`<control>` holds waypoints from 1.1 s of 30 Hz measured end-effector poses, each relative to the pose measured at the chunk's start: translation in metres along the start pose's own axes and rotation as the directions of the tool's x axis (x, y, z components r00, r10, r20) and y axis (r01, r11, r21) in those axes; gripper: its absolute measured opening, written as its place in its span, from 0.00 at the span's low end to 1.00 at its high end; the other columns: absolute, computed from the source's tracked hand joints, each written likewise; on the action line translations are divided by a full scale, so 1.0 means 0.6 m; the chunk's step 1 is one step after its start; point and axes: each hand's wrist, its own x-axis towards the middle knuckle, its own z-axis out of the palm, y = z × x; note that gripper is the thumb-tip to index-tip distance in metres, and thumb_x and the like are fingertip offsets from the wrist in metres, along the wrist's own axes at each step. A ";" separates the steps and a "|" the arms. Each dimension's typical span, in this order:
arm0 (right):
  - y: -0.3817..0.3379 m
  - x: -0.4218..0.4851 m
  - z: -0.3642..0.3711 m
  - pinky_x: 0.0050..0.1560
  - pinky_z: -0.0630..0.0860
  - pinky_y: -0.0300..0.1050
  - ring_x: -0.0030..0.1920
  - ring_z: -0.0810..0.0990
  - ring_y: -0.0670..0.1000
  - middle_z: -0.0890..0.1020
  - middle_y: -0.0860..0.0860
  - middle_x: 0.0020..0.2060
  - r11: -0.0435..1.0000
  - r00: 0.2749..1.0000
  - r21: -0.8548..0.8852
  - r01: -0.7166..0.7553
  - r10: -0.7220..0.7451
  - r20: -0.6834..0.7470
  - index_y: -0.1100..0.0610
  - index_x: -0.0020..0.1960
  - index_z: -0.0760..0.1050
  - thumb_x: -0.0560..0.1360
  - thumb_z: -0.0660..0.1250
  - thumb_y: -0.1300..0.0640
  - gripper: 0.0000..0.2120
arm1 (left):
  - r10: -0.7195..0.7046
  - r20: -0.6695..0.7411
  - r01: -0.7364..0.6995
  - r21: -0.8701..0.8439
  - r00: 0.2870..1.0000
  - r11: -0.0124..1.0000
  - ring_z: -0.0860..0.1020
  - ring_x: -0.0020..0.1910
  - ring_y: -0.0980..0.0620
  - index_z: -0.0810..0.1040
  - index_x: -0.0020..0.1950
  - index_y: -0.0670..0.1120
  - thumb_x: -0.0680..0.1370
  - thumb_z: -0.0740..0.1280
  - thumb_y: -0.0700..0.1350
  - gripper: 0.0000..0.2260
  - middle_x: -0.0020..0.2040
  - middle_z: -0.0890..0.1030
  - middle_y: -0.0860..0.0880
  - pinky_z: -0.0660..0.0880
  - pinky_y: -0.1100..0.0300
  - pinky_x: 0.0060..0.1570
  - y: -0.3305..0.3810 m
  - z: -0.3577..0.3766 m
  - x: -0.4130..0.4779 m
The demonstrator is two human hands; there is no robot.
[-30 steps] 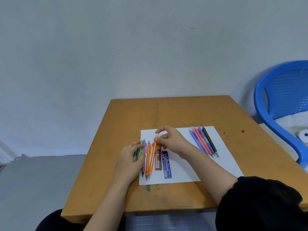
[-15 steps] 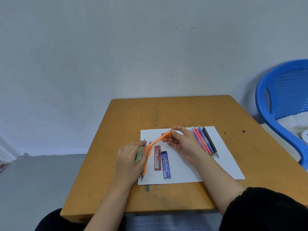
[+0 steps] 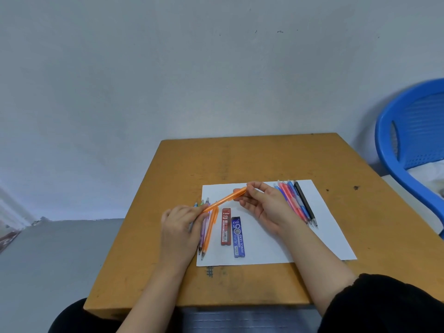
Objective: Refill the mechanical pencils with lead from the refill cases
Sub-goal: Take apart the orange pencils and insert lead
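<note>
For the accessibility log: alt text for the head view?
The left hand and right hand hold an orange mechanical pencil aslant over white paper on a wooden table. A red lead case and a blue lead case lie on the paper.

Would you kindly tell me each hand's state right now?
Left hand: grips the translucent orange plastic mechanical pencil.
Right hand: pinches that pencil's far end.

Orange pencil (image 3: pixel 225 200), red case (image 3: pixel 225 226), blue case (image 3: pixel 238 237), white paper (image 3: pixel 324 227), ochre table (image 3: pixel 252 159), blue chair (image 3: pixel 408 131).
</note>
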 end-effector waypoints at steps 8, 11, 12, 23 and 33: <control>0.001 0.005 -0.006 0.41 0.80 0.40 0.42 0.84 0.54 0.84 0.59 0.41 0.997 0.999 0.068 0.037 -0.036 -0.015 0.62 0.48 0.72 0.80 0.59 0.62 0.05 | -0.017 -0.013 0.017 0.008 1.000 1.000 0.75 0.46 0.59 0.84 0.53 0.46 0.79 0.58 0.57 0.20 0.44 0.84 0.53 0.61 0.61 0.52 -0.002 -0.002 -0.002; -0.001 0.010 -0.015 0.42 0.80 0.39 0.42 0.83 0.52 0.83 0.58 0.42 0.991 0.989 -0.022 0.128 -0.130 -0.069 0.62 0.49 0.73 0.80 0.60 0.63 0.04 | -0.099 -0.024 0.099 -0.005 0.995 0.995 0.77 0.45 0.58 0.84 0.53 0.46 0.77 0.60 0.53 0.17 0.43 0.84 0.53 0.65 0.56 0.51 -0.003 -0.004 -0.002; 0.000 0.010 -0.017 0.42 0.79 0.39 0.41 0.81 0.51 0.83 0.57 0.42 0.979 0.979 -0.120 0.168 -0.180 -0.096 0.62 0.49 0.74 0.79 0.61 0.63 0.04 | -0.119 -0.031 0.119 -0.010 0.992 0.993 0.77 0.44 0.58 0.84 0.53 0.46 0.77 0.61 0.53 0.16 0.44 0.84 0.53 0.65 0.55 0.51 -0.001 -0.006 -0.002; 0.029 0.011 -0.022 0.39 0.69 0.29 0.41 0.75 0.42 0.79 0.47 0.39 0.446 0.923 -0.871 0.207 -0.383 0.023 0.57 0.46 0.78 0.76 0.67 0.61 0.01 | -0.213 -0.036 0.211 -0.051 0.976 0.976 0.79 0.47 0.54 0.84 0.54 0.46 0.75 0.65 0.51 0.14 0.45 0.84 0.52 0.67 0.52 0.54 0.005 -0.010 -0.001; 0.039 0.012 -0.022 0.36 0.70 0.27 0.37 0.74 0.42 0.80 0.49 0.39 0.267 0.912 -0.937 0.226 -0.395 0.107 0.55 0.44 0.78 0.74 0.67 0.61 0.03 | -0.209 -0.033 0.206 -0.086 0.977 0.975 0.78 0.46 0.56 0.84 0.55 0.45 0.75 0.65 0.50 0.14 0.45 0.84 0.52 0.70 0.48 0.54 0.007 -0.013 0.000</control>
